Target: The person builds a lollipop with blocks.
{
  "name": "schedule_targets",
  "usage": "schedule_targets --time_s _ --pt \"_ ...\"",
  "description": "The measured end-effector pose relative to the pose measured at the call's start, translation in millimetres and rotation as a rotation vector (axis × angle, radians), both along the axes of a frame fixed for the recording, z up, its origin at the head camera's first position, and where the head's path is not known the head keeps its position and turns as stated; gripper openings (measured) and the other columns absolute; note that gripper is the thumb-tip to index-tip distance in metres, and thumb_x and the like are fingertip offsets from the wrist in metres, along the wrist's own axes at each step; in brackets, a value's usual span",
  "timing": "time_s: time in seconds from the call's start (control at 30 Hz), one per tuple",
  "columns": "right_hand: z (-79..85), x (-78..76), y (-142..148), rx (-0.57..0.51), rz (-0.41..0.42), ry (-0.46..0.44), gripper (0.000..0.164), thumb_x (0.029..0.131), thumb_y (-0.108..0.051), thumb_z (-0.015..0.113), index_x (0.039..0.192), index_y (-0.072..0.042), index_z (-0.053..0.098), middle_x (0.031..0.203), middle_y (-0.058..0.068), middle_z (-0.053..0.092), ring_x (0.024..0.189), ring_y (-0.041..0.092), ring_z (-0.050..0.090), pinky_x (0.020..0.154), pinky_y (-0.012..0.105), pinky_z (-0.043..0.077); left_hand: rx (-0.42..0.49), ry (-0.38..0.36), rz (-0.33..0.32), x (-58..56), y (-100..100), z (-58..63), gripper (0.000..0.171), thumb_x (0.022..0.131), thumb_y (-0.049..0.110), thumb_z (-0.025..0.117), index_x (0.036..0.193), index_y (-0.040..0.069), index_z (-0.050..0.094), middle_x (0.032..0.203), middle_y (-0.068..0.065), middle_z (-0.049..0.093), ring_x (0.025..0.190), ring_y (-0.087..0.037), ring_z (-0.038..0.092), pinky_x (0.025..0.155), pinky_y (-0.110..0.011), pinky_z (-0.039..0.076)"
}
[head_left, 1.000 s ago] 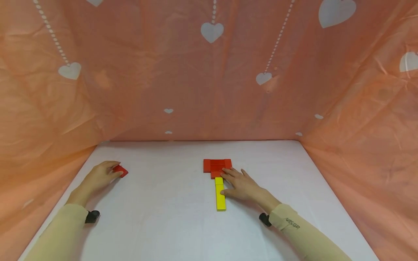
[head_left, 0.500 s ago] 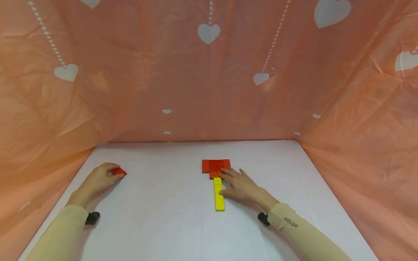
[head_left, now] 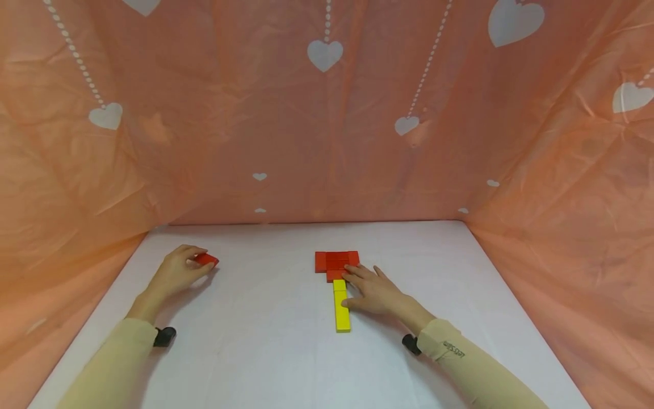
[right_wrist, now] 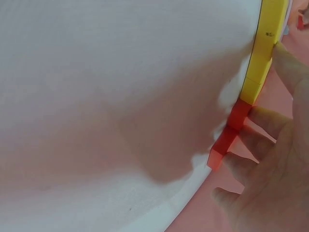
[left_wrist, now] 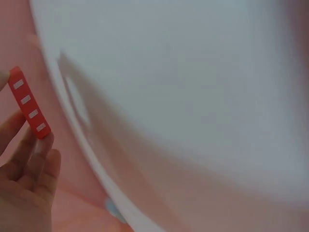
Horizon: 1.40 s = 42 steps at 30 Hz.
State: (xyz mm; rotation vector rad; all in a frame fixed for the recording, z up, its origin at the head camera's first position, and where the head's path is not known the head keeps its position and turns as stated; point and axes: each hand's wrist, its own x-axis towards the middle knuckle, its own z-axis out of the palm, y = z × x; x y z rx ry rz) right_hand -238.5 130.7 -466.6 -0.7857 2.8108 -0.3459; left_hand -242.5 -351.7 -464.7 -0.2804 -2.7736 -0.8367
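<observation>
Between thumb and fingers my left hand [head_left: 176,275] pinches a small red block [head_left: 206,259], raised over the left part of the table. In the left wrist view that red block [left_wrist: 30,103] shows a row of several white marks on one side. My right hand [head_left: 377,292] lies spread at the right side of an arrangement of flat blocks. Its fingertips touch the red blocks [head_left: 336,257], set close together at the top. The thumb is at the edge of the long yellow block [head_left: 342,318]. A short yellow block [head_left: 339,285] joins the long one to the red ones.
A white table [head_left: 255,352] lies under both hands. Pink-orange cloth [head_left: 286,125] with white hearts hangs behind it and along both sides. A black device [head_left: 164,337] sits at the left wrist, another black device [head_left: 411,344] at the right.
My left hand has moved to the right and a little farther from me, carrying the red block. The right hand stays in place at the blocks, and the head view has shifted slightly.
</observation>
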Motion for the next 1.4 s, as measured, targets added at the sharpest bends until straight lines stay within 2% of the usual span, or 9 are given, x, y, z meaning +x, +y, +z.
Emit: schedule_targets --time_s 0.13,0.4,0.67,0.8,1.13,1.4 --pt "0.3 -0.1 0 0.0 0.0 -0.001 0.076 0.095 -0.052 0.07 0.158 -0.015 0.047 0.167 0.006 0.035 0.156 0.031 0.028 0.126 0.062 0.014 0.041 0.019 -0.035 -11.8 25 4.6 0.047 0.094 0.027 0.077 0.126 -0.006 0.068 0.13 -0.025 0.061 0.116 -0.045 0.059 0.094 -0.06 0.051" --pt "-1.5 -2.6 1 0.005 -0.004 0.001 0.076 0.096 -0.053 0.069 0.158 -0.016 0.047 0.168 0.004 0.035 0.156 0.03 0.028 0.126 0.061 0.013 0.106 -0.015 -0.085 -35.2 77 11.6 0.052 0.096 0.033 0.076 0.134 -0.002 0.066 0.137 -0.02 0.06 0.12 -0.042 0.056 0.095 -0.059 0.052" --pt "-2.7 -3.0 3 0.003 0.008 0.008 0.076 0.096 -0.053 0.069 0.158 -0.015 0.047 0.167 0.006 0.036 0.155 0.031 0.029 0.126 0.062 0.014 0.152 -0.027 -0.15 -50.2 125 14.1 0.051 0.093 0.031 0.079 0.134 0.003 0.066 0.143 -0.017 0.056 0.128 -0.039 0.054 0.102 -0.058 0.049" --pt "-2.0 -2.7 3 0.009 0.0 0.007 0.076 0.096 -0.054 0.069 0.158 -0.016 0.047 0.167 0.005 0.035 0.156 0.03 0.029 0.126 0.061 0.014 0.137 -0.017 -0.174 -59.2 149 13.3 0.053 0.093 0.034 0.079 0.134 0.004 0.067 0.142 -0.014 0.056 0.127 -0.038 0.055 0.1 -0.057 0.051" --pt "-2.6 -5.3 2 0.024 0.008 0.035 0.076 0.096 -0.056 0.068 0.157 -0.015 0.048 0.167 0.005 0.037 0.155 0.03 0.03 0.125 0.063 0.018 0.115 -0.031 -0.236 -79.4 203 13.6 0.052 0.092 0.035 0.078 0.133 0.004 0.069 0.135 -0.01 0.06 0.125 -0.034 0.056 0.107 -0.055 0.049" --pt "-3.0 -4.5 3 0.027 0.0 0.018 0.077 0.095 -0.056 0.068 0.157 -0.017 0.048 0.167 0.005 0.037 0.155 0.029 0.03 0.125 0.063 0.017 0.086 -0.068 -0.272 -95.8 237 7.9 0.049 0.092 0.035 0.079 0.13 0.005 0.07 0.133 -0.012 0.062 0.117 -0.032 0.059 0.101 -0.048 0.054"
